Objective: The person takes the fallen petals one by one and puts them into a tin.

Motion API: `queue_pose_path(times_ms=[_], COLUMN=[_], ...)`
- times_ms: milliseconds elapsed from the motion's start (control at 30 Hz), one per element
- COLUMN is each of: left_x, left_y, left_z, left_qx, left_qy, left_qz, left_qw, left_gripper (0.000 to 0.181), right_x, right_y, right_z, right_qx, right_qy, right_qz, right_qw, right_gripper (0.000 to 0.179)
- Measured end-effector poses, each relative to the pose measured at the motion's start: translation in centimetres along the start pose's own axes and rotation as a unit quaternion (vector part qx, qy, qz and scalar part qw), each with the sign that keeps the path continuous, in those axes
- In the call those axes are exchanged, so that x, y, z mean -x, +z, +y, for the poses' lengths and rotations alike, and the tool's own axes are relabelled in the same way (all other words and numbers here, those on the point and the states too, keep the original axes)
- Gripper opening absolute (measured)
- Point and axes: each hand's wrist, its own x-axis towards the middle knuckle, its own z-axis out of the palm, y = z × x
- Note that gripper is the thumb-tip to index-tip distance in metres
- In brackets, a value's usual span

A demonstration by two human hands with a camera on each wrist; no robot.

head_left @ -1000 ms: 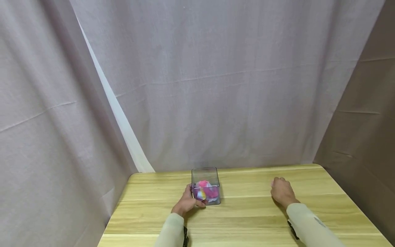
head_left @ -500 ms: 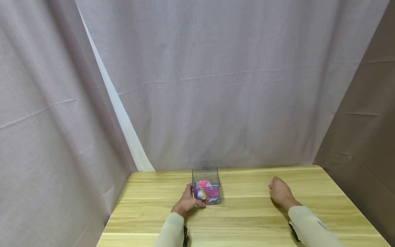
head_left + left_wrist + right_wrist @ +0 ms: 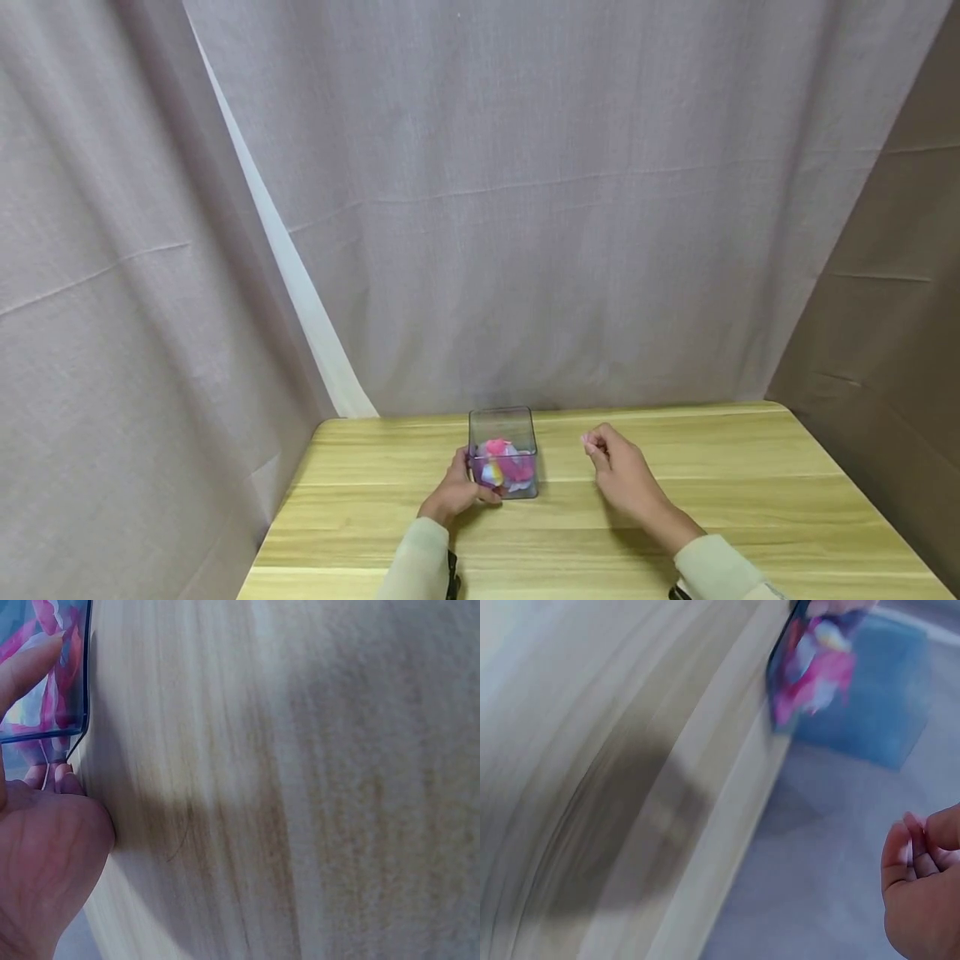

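Observation:
A clear, dark-tinted plastic box (image 3: 501,425) stands upright on the wooden table, with pink, white, yellow and purple soft-looking pieces (image 3: 504,463) in its lower part. My left hand (image 3: 456,492) grips the box at its left side, thumb along the near wall; the left wrist view shows the thumb (image 3: 30,671) on the wall and other fingertips behind it. To the right, my right hand (image 3: 624,475) is above the table, apart from the box. Thumb and forefinger pinch a small pale pink piece (image 3: 586,438), mostly hidden by the fingers; its kind cannot be made out.
The light wooden table (image 3: 360,533) has rounded far corners. Grey curtains (image 3: 555,250) hang right behind its far edge and on the left, with a white gap at the left corner. A darker brown curtain (image 3: 885,358) is on the right.
My right hand has moved left across the table toward the box, with the small pink piece between its fingers. The left hand and the box stay in place.

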Motion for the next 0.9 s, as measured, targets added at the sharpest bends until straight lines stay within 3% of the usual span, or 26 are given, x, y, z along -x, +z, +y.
queue_pose_path(times_ms=[233, 533, 700, 900], left_x=[0.0, -0.2, -0.1, -0.3], left_y=[0.1, -0.1, -0.2, -0.2], left_z=[-0.1, -0.1, 0.0, 0.0], left_qx=[0.007, 0.002, 0.014, 0.023], left_qy=[0.000, -0.010, -0.014, -0.016], left_qz=[-0.006, -0.006, -0.015, -0.021], left_qw=[1.0000, 0.9999, 0.9997, 0.9994], left_gripper=[0.105, 0.106, 0.107, 0.105], right_x=[0.3, -3.9, -6.7, -8.2], right_y=[1.6, 5.7, 7.5, 9.2], right_z=[-2.7, -5.7, -7.0, -7.1], right_qx=[-0.018, -0.011, 0.039, 0.090], right_qy=[-0.036, -0.081, -0.127, -0.106], right_qz=[0.004, -0.018, -0.068, -0.132], right_qw=[0.9992, 0.9965, 0.9888, 0.9813], right_gripper=[0.005, 0.016, 0.015, 0.018])
